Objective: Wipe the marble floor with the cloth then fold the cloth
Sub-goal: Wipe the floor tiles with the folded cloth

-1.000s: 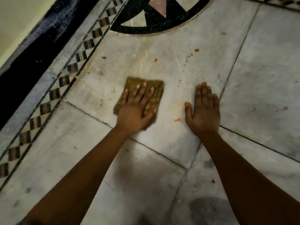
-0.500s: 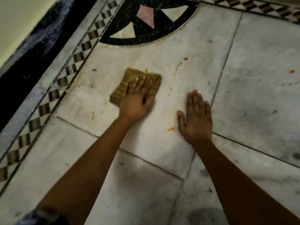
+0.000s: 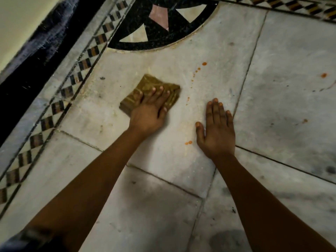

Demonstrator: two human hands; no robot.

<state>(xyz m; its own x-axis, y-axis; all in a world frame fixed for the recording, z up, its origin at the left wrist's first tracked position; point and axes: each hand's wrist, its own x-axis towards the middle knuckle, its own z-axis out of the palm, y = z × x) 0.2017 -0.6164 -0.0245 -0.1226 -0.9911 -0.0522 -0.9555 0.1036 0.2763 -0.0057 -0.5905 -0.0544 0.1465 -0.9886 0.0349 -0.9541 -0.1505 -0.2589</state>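
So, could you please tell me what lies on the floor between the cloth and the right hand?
In the head view, bare marble floor separates the cloth from the right hand, marked only by small orange spots.

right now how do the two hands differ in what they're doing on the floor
The left hand presses down on the folded brown cloth, while the right hand lies flat on the bare marble floor with nothing under it. The left hand's fingers are spread over the cloth; the right hand's fingers lie close together with the thumb out. The left hand reaches farther forward than the right hand. Both are palm down.
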